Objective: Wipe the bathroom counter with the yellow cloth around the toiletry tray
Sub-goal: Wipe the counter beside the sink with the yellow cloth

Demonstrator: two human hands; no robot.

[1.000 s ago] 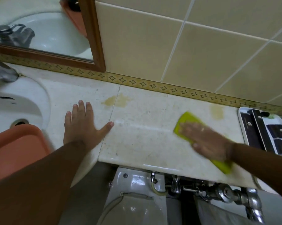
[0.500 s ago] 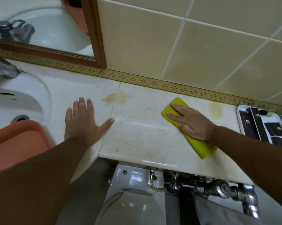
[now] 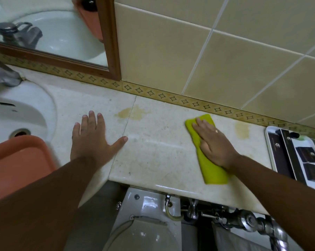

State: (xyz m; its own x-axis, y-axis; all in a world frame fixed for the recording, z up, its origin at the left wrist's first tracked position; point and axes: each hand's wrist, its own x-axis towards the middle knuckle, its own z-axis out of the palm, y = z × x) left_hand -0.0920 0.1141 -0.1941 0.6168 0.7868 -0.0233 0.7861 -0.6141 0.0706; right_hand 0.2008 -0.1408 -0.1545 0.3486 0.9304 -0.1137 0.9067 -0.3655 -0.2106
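The right hand (image 3: pixel 213 144) lies flat, fingers extended, pressing the yellow cloth (image 3: pixel 207 151) onto the worktop (image 3: pixel 158 153) right of centre. The folded cloth spans from wall border to front edge. Bare surface separates it from the toiletry tray (image 3: pixel 272 151) at right. The left hand (image 3: pixel 93 140) rests open, empty.

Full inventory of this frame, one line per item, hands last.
counter: 1, cream stone, runs under the tiled wall
yellowish stains: 2 patches, near the back edge of the counter
yellow cloth: 1, folded, flat on the counter
toiletry tray: 1, white, far right of the counter, holds dark packets
sink: 1, white, left
faucet: 1, metal, behind the sink
orange basin: 1, over the sink's front edge
mirror: 1, brown wood frame, upper left
toilet: 1, white, below the counter
metal valve and pipes: under the counter, right
left hand: flat on the counter, fingers spread
right hand: flat on the yellow cloth
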